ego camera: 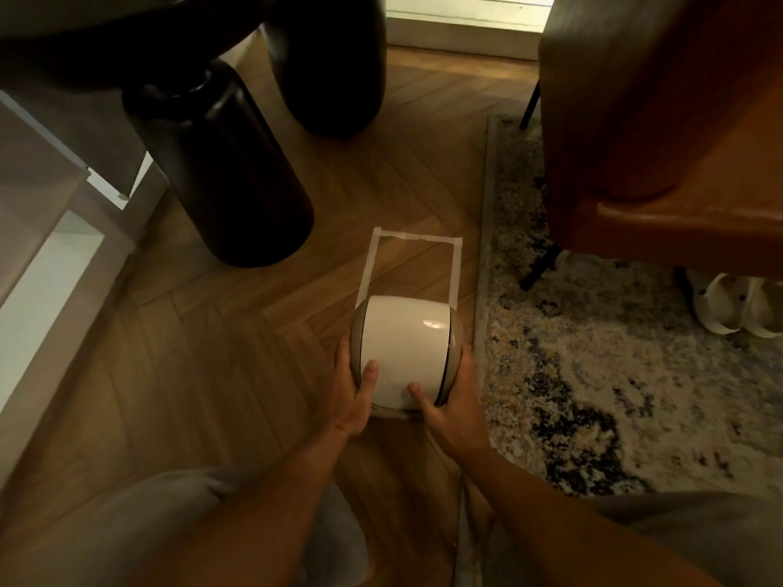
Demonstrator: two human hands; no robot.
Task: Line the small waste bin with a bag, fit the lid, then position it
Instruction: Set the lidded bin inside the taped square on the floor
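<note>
Knees: I see grey-clad knees at the bottom edge, left and right, with both bare forearms reaching forward between them.
Left hand: my view shows the left hand [354, 394] clasped on the left side of the bin, thumb lying on the white lid, fingers wrapped out of sight round the side.
Right hand: the right hand [451, 400] grips the right side the same way, thumb on the lid's near edge, fingers curled round the beige rim.
Bin: the small round beige waste bin with a glossy white domed swing lid [404, 349] stands upright on the floor between both hands, lid fitted on top. I cannot tell whether a bag is inside.
Tape mark: a rectangle of pale masking tape [456, 271] is stuck to the floor; the bin sits over its near end, the far end and both side strips showing bare beyond it.
Floor: brown herringbone wooden floor [212, 374].
Rug: a mottled grey, cream and dark patterned rug [593, 374] lies just right of the bin and tape.
Slippers: a pair of white slippers [737, 305] rests on the rug under the chair.
Chair: a brown leather armchair on thin black legs [678, 120] stands far right.
Dark bases: two bulky black rounded furniture bases [237, 171] stand far left of the tape.
</note>
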